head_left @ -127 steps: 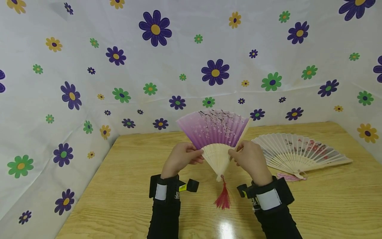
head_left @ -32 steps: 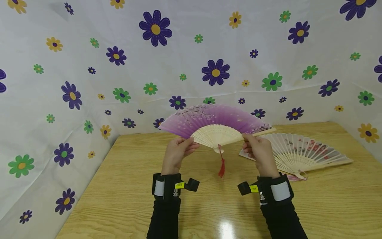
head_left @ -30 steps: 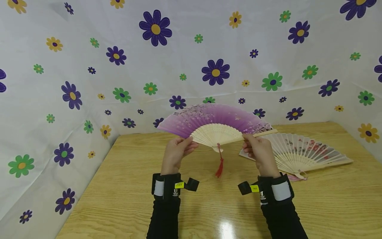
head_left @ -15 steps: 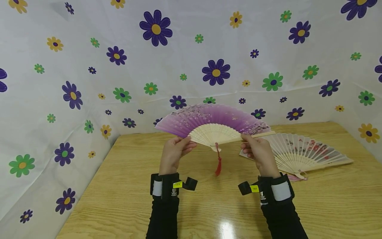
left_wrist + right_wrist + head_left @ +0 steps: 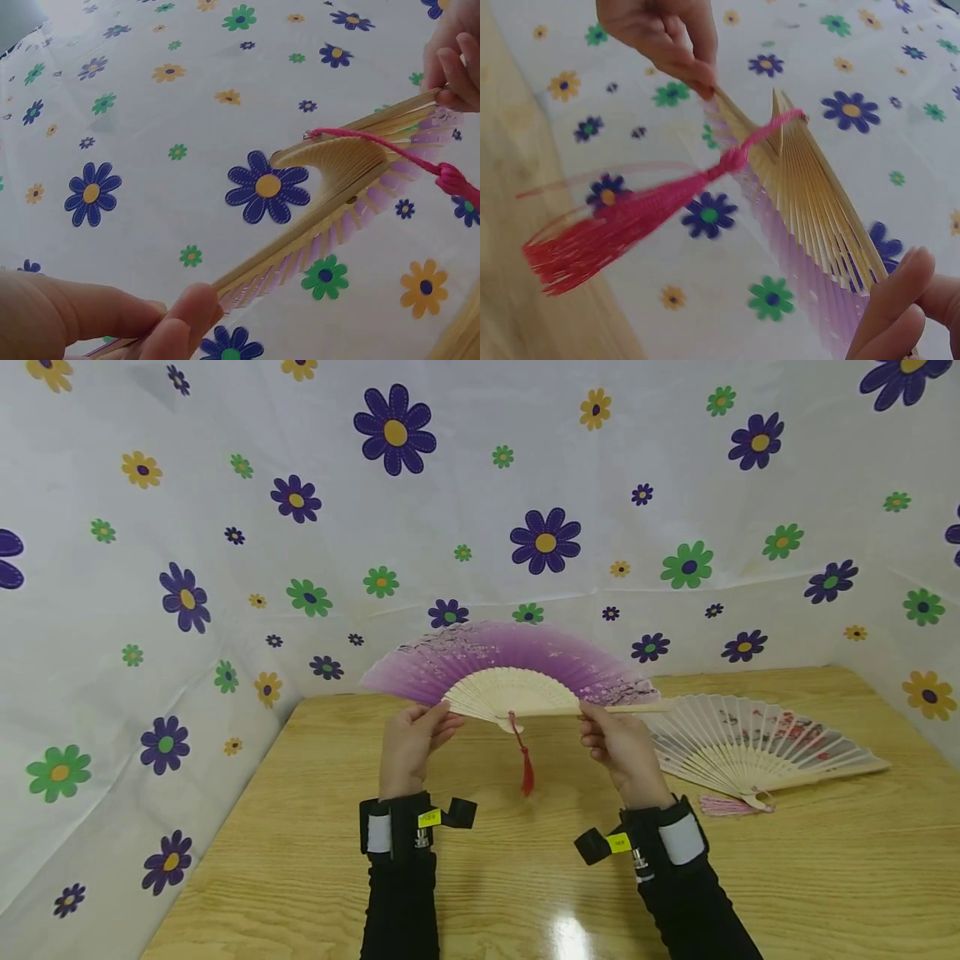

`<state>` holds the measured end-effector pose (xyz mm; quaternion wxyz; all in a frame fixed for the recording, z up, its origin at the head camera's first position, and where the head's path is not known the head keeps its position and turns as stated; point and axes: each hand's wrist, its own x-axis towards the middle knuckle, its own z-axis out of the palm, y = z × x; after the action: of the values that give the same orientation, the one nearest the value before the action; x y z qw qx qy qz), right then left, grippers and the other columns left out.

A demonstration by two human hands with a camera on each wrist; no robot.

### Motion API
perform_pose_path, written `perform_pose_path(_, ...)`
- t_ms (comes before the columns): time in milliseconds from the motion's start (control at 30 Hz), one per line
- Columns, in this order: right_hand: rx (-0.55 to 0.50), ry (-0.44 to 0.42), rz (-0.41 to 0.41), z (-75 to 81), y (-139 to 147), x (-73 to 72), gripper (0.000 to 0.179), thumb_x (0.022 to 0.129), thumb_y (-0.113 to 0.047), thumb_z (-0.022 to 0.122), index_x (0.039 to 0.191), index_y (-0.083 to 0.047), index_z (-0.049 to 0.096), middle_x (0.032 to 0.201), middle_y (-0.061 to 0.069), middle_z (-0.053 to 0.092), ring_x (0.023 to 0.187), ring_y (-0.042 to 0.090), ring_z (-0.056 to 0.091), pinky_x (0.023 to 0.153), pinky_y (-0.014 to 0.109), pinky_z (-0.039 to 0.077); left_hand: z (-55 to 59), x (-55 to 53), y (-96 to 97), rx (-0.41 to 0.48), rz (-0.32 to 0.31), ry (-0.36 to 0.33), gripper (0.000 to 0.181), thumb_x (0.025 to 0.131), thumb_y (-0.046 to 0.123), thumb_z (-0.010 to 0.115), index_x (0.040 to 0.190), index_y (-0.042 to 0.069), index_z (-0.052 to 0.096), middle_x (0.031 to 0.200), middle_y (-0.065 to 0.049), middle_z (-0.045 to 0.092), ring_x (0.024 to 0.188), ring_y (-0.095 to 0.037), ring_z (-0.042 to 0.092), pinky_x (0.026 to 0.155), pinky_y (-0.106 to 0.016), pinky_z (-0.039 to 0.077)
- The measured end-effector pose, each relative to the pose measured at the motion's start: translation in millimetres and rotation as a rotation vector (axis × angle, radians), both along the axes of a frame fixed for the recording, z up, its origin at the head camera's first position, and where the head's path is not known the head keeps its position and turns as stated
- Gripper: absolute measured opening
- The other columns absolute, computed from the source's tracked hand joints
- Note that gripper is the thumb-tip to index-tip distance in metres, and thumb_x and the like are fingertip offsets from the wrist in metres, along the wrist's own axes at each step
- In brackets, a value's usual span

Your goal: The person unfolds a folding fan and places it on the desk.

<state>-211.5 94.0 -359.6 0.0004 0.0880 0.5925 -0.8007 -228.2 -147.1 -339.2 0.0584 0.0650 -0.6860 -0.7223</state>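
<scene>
A purple folding fan with pale wooden ribs and printed blossoms is spread wide above the table. My left hand pinches its left outer rib between thumb and fingers. At the other side my right hand pinches the right guard stick, whose end sticks out past the hand. A red tassel hangs from the fan's pivot; in the right wrist view the tassel swings across the front of the ribs. From the left wrist view the wooden ribs appear edge-on between both hands.
A second folding fan, white with red flowers, lies spread on the wooden table to the right, its pink tassel near its pivot. White flower-printed cloth hangs behind the table and at its sides.
Since the oldest frame the purple fan has been spread from a narrow wedge to a wide arc. Over the last half second both hands have carried it left, uncovering more of the white fan.
</scene>
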Motion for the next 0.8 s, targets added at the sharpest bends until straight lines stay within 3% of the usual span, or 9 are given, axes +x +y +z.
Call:
perform_pose_path(200, -0.04, -0.109, 0.032, -22.3, -34.9, -4.8, 0.029, 0.096, -0.016, 0.059, 0.068, -0.013, 0.066, 0.053, -0.012, 0.062, 0.046, -0.002, 0.055, 0.038, 0.008, 0.042, -9.9, 0.4, -38.2, -0.106, 0.007, -0.053, 0.023, 0.099, 0.005, 0.054, 0.104, -0.016, 0.059, 0.061, 0.01, 0.066, 0.06, -0.001, 0.067, 0.056, -0.008, 0.056)
perform_pose_path(400, -0.027, -0.192, 0.107, -48.3, -60.5, -5.0, 0.027, 0.098, -0.015, 0.057, 0.072, -0.01, 0.065, 0.054, -0.012, 0.06, 0.047, -0.003, 0.053, 0.041, 0.01, 0.039, -26.0, 1.3, -73.2, -0.191, -0.032, -0.179, 0.031, 0.098, 0.006, 0.056, 0.11, -0.022, 0.059, 0.056, 0.007, 0.068, 0.055, -0.002, 0.067, 0.048, -0.007, 0.054)
perform_pose_path(533, -0.028, -0.217, 0.095, -60.4, -70.1, -3.5, 0.03, 0.096, -0.014, 0.058, 0.067, -0.01, 0.065, 0.052, -0.011, 0.06, 0.045, -0.002, 0.053, 0.039, 0.01, 0.038, -36.0, 1.0, -83.7, -0.206, -0.039, -0.256, 0.031, 0.097, 0.008, 0.058, 0.113, -0.018, 0.059, 0.055, 0.006, 0.068, 0.051, -0.002, 0.066, 0.044, -0.008, 0.052)
perform_pose_path(800, 0.003, -0.233, 0.089, -70.4, -79.5, -2.1, 0.02, 0.093, -0.012, 0.06, 0.079, 0.001, 0.066, 0.052, -0.01, 0.057, 0.044, -0.001, 0.05, 0.038, 0.01, 0.038, -49.4, 1.5, -95.6, -0.233, -0.052, -0.321, 0.032, 0.097, 0.005, 0.057, 0.119, -0.018, 0.056, 0.054, 0.004, 0.067, 0.048, -0.004, 0.064, 0.039, -0.009, 0.049)
